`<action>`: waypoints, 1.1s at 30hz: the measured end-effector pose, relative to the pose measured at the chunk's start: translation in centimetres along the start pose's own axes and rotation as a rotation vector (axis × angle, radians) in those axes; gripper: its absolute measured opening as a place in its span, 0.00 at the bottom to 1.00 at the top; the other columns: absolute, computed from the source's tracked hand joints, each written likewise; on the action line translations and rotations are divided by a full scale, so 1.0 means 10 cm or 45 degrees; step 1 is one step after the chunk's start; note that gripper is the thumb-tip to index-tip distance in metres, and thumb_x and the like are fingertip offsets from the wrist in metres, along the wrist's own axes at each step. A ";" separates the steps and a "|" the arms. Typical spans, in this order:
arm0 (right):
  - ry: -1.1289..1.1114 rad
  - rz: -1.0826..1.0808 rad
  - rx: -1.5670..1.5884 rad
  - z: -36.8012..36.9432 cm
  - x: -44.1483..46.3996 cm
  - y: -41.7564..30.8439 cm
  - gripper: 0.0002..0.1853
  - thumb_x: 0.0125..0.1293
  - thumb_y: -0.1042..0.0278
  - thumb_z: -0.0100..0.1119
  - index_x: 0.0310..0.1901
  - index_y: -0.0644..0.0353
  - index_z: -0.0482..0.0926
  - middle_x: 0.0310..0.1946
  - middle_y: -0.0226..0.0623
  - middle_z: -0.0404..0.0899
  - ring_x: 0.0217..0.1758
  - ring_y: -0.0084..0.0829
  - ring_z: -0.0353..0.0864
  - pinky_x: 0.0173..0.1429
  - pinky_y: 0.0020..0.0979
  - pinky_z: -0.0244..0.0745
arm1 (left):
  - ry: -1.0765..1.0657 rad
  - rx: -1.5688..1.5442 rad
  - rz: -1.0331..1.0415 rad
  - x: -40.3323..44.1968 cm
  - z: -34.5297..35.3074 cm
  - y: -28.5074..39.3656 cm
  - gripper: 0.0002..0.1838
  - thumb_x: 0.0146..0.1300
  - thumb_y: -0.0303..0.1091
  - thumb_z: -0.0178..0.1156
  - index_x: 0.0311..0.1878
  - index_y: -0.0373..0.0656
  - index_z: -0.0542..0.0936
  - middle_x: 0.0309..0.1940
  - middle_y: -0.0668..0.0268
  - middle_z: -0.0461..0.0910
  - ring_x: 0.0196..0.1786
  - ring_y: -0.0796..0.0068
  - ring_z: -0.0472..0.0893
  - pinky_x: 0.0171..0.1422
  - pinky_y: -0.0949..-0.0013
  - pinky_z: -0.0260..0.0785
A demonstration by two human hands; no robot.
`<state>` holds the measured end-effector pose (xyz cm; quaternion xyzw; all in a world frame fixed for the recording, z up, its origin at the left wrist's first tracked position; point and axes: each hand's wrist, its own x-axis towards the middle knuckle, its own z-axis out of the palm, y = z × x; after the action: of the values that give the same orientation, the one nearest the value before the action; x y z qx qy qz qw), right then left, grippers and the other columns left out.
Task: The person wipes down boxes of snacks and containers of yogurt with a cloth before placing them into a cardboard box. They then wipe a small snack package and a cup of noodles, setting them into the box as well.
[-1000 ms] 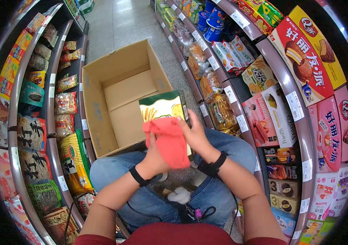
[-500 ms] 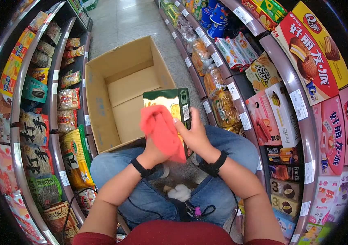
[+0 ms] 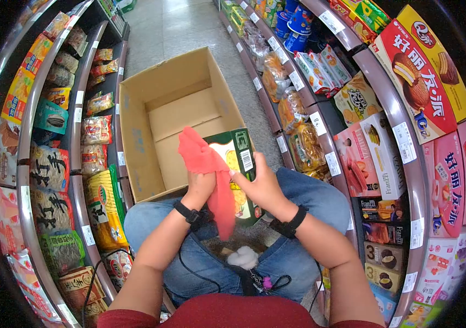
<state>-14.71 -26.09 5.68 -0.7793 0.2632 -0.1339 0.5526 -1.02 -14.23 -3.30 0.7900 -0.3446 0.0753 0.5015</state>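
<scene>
While the left fingers (image 3: 204,180) clench a red cloth (image 3: 201,157), the right fingers (image 3: 260,165) — partly spread — grip a green box (image 3: 244,143).

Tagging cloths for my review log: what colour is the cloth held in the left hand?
The cloth is plain coral red, seen best in the head view.

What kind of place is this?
Likely a shop aisle: shelves of packaged snacks on both sides, price labels along the shelf edges, and an open carton on the floor between them.
</scene>
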 end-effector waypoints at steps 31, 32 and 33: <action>0.235 0.052 0.989 -0.43 0.29 0.02 0.26 0.77 0.59 0.53 0.69 0.64 0.63 0.57 0.37 0.77 0.55 0.22 0.77 0.59 0.27 0.74 | -0.701 -0.899 -0.608 0.16 -0.20 0.46 0.51 0.40 0.40 0.80 0.68 0.34 0.65 0.61 0.57 0.76 0.62 0.66 0.75 0.70 0.67 0.67; 0.231 0.054 0.988 -0.43 0.28 0.01 0.26 0.77 0.59 0.53 0.69 0.64 0.63 0.57 0.37 0.77 0.56 0.22 0.77 0.60 0.27 0.74 | -0.696 -0.842 -0.524 0.17 -0.20 0.48 0.49 0.41 0.39 0.79 0.67 0.33 0.66 0.60 0.57 0.76 0.61 0.66 0.76 0.69 0.67 0.67; 0.231 0.050 0.990 -0.42 0.28 -0.01 0.27 0.77 0.58 0.53 0.70 0.64 0.63 0.57 0.37 0.76 0.56 0.22 0.77 0.60 0.27 0.73 | -0.686 -0.814 -0.398 0.19 -0.22 0.50 0.43 0.47 0.37 0.76 0.66 0.33 0.68 0.59 0.57 0.78 0.60 0.68 0.77 0.68 0.67 0.68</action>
<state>-14.47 -31.00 7.04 -0.4918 0.2555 -0.2810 0.7835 -2.24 -14.56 2.35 0.6294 -0.3454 -0.3200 0.6182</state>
